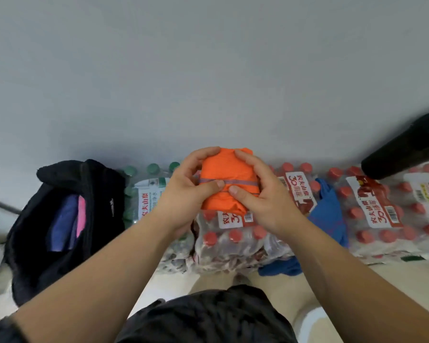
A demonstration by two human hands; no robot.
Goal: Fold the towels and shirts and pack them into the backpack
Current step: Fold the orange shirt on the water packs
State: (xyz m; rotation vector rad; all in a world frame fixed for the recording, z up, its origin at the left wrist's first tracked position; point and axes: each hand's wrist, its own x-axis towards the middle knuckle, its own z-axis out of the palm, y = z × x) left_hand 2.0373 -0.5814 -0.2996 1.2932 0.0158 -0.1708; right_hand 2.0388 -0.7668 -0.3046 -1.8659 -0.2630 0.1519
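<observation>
Nearest me, both my hands are closed round the orange bundle [227,184]: left hand [186,191] on its left side, right hand [260,196] on its right, thumbs across the grey band. It sits upright, long axis running away from me, above the bottle packs [235,241]. The backpack [60,219] gapes open to my left, nearer my left hand. A blue cloth [330,214] lies right.

backpack [60,226] left of bottle packs [235,243]; folded bundle [227,179] above them.

Soft even light, slight blur, fisheye-bowed edges.
</observation>
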